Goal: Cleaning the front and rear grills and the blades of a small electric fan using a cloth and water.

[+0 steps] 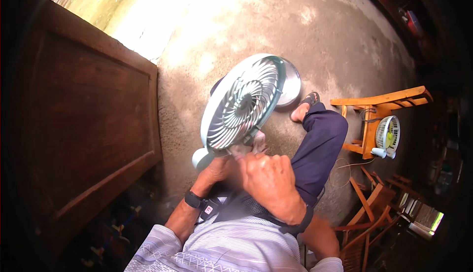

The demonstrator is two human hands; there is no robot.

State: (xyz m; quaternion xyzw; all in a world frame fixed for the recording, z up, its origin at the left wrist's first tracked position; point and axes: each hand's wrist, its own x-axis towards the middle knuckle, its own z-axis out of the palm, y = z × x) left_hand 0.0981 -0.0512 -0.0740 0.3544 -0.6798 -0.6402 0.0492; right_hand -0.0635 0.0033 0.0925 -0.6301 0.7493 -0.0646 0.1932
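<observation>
A small electric fan (pixel 242 104) with a pale blue rim and a spiral guard is tilted up in front of me. My left hand (pixel 218 168) grips it low down, its fingers mostly hidden behind the fan and my other hand. A pale blue rounded part (pixel 201 159), perhaps the base, shows beside that wrist. My right hand (pixel 269 181) is closed on a pinkish cloth (pixel 259 141) at the guard's lower edge. Behind the fan, partly covered by it, a shiny metal basin (pixel 292 83) rests on the floor.
A dark wooden door panel (pixel 99 105) stands at left, beside a bright doorway. At right, a wooden chair (pixel 369 124) has a second small fan (pixel 388 135) by it. Wooden folding furniture (pixel 369 205) is at lower right. My sandalled foot (pixel 305 106) is on the concrete floor (pixel 314 43).
</observation>
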